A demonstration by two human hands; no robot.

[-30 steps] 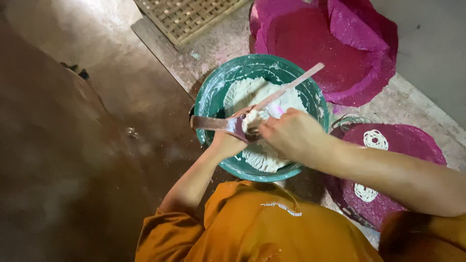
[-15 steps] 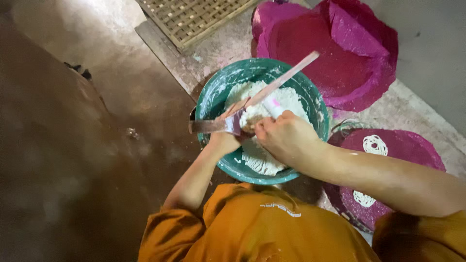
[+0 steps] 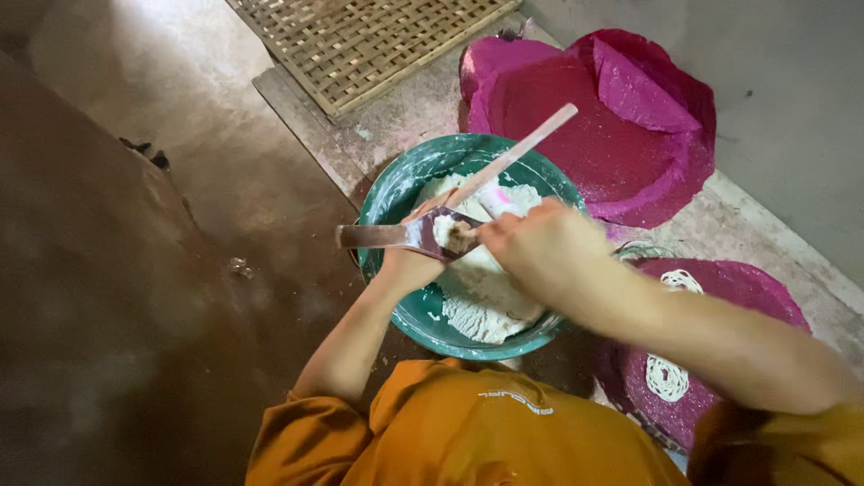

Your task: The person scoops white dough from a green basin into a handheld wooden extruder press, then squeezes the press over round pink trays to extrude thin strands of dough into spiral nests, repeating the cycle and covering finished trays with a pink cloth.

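- Left hand (image 3: 409,265) is closed around a flat metal spatula (image 3: 387,236), blade held roughly level over the left half of the green bowl (image 3: 396,189).
- Right hand (image 3: 540,252) is gripped on a long pale wooden stick (image 3: 522,153); the stick runs up and right past the bowl rim, its lower end meeting the spatula blade.
- Hands are close together above the bowl, each clamped on its own tool, and the tools cross at the blade.
- A lump of white dough (image 3: 454,236) sits on the spatula where the stick touches it. The bulk of the dough (image 3: 481,297) lies in the bowl, directly below.
- Judgement: the step is scraping or shaping dough on the blade with the stick. To do it well:
  - keep the blade level so the lump doesn't slide off the edge
  - keep the work over the bowl centre so droppings land in the dough, not on the floor
  - draw the stick flat along the blade, light pressure, no prying
  - brace the left wrist, since the spatula is the fixed surface
- Risk: sticky dough smearing up onto the fingers and weakening the grip.
- Nearby: magenta round trays (image 3: 621,135), one at the right carrying white noodle coils (image 3: 666,378); a woven bamboo mat (image 3: 360,40) lies above the bowl.
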